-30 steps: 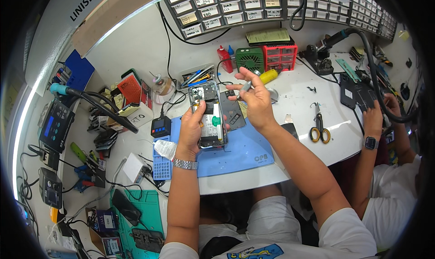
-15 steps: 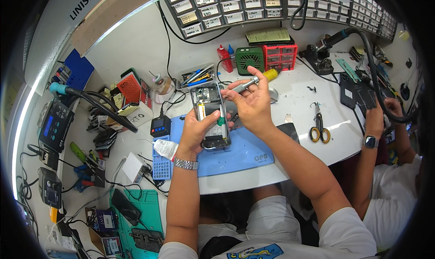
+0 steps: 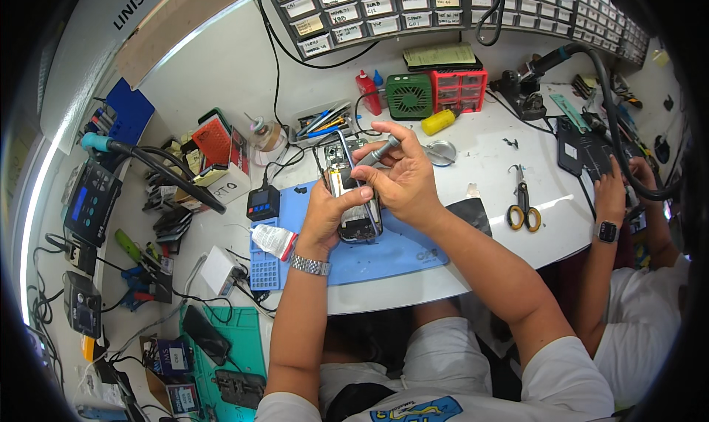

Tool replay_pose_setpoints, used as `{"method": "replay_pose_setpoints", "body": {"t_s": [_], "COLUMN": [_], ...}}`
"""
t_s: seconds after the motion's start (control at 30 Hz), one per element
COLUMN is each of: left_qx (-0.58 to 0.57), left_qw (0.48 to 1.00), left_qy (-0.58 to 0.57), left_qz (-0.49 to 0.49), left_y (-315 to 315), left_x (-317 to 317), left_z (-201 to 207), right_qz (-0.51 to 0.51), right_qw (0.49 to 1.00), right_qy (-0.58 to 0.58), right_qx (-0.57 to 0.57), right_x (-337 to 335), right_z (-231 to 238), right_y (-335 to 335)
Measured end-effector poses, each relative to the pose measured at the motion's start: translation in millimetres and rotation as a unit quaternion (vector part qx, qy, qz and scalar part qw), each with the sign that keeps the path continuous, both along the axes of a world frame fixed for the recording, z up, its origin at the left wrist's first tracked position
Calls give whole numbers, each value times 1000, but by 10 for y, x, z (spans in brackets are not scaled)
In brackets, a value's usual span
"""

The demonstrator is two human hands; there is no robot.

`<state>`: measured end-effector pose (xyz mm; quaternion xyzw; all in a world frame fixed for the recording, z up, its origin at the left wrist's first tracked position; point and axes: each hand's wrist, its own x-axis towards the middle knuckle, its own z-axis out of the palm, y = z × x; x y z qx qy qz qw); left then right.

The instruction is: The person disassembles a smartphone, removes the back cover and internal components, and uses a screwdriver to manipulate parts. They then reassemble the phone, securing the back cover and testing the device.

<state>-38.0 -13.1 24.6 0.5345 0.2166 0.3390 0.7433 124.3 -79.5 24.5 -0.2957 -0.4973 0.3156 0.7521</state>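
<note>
My left hand (image 3: 330, 209) is closed around an opened smartphone (image 3: 356, 227), holding it upright above the blue work mat (image 3: 399, 265). The phone's back is off, so its battery and inner parts show. A thin silver-blue rim (image 3: 346, 152) stands slantwise along the phone, partly away from its body; how far it is separate I cannot tell. My right hand (image 3: 405, 172) grips a grey screwdriver (image 3: 381, 153) at the phone's right side, with thumb near the rim. The screwdriver's tip is hidden behind my fingers and the phone.
Scissors (image 3: 522, 208) lie to the right, a yellow-handled tool (image 3: 439, 122) and round tin (image 3: 442, 153) beyond my right hand. A white tube (image 3: 273, 240) and small black device (image 3: 263, 203) sit left. A co-worker's hand (image 3: 610, 193) works at the far right.
The phone has shifted slightly right and turned in my left hand, and its rim now stands out from it. My right hand has come closer, the screwdriver now against the phone's side.
</note>
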Motion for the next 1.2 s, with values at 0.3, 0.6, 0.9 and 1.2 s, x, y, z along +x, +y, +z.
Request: {"method": "replay_pose_setpoints", "body": {"t_s": [0.3, 0.6, 0.9, 1.2], "left_qx": [-44, -39, -35, -39], "left_qw": [998, 998, 998, 998], "left_qy": [-16, -20, -24, -22], "left_qz": [-33, -40, -43, -49], "left_y": [-34, -56, -43, -65], "left_x": [-59, -52, -67, -59], "left_z": [85, 109, 90, 112], "right_qz": [-158, -161, -131, -98], "right_qw": [985, 986, 985, 987], "right_qy": [59, 40, 107, 119], "right_qx": [27, 13, -5, -50], "right_x": [87, 89, 112, 144], "right_z": [-3, -28, -63, -70], "right_y": [99, 94, 144, 130]}}
